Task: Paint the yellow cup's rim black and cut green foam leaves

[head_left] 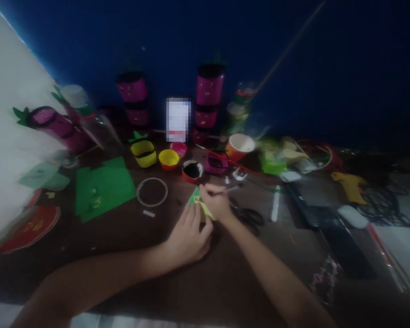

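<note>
My right hand [216,201] is closed in a pen-like pinch on a thin paintbrush [229,188], whose dark end sticks out to the right. Its working tip is hidden by the fingers. Under both hands lies a small yellow-and-green piece [209,212], paper-like, with dark marks near its top. My left hand [191,232] holds that piece against the table, fingers bent over its lower left side. Just beyond the hands stands a small cup of black paint [192,170]. Black scissors [248,216] lie right beside my right wrist.
Green sheets [104,189] and a clear ring [152,192] lie left. Behind stand yellow cups [169,158], a lit phone [178,119], purple bottle figures [210,91] and a paper cup [239,146]. Rightward are a marker [276,203], a dark laptop-like object [305,205] and a yellow glue gun [350,184].
</note>
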A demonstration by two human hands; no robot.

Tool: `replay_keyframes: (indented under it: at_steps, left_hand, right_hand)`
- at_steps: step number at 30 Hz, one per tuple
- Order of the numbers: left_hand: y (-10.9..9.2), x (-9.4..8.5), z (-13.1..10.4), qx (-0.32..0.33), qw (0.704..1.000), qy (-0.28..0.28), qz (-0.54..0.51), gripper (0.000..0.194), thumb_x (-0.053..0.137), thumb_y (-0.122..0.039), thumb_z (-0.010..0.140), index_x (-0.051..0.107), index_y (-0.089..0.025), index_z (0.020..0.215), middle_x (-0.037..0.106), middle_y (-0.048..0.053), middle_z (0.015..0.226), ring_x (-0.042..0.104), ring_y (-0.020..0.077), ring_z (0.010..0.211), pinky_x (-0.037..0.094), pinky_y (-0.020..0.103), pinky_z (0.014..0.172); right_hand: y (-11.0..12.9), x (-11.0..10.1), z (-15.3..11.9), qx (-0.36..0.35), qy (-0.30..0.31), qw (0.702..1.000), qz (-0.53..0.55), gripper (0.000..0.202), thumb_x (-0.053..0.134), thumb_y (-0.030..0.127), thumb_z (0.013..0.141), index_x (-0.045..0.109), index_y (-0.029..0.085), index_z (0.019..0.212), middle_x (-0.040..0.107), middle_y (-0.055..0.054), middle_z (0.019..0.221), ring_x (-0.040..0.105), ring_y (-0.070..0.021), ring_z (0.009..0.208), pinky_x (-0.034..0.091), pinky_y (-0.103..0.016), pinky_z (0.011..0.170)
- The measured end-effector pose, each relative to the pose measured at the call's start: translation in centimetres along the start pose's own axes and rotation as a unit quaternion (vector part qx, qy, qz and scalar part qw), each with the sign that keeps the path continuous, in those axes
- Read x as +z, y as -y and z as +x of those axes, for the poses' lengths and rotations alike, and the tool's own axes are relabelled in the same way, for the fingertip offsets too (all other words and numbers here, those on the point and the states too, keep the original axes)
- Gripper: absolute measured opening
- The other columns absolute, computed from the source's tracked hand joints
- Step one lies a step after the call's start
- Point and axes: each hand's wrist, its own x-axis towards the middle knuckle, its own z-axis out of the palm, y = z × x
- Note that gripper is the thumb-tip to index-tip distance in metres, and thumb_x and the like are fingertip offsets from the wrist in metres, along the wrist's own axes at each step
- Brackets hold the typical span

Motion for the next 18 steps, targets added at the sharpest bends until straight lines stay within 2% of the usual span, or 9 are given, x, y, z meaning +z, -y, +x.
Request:
replay_keyframes:
  at_steps: [18]
  left_hand:
    - [0.01, 0.2, -0.08, 0.0, 1.0, -0.002, -0.003, 0.041, 0.048, -0.034, 0.08, 0.051, -0.007, 0.11, 0.054, 0.028, 0.118, 0.047, 0.0365, 0.117, 0.034, 0.049, 0.099]
  right_hand:
    - [0.18, 0.03, 0.03, -0.008, -0.009, 1.0, -0.003, 0.039, 0.045, 0.029, 0.079, 0.025, 0.02, 0.047, 0.027, 0.006, 0.044, 0.028, -0.0078, 0.044, 0.025, -0.023, 0.044]
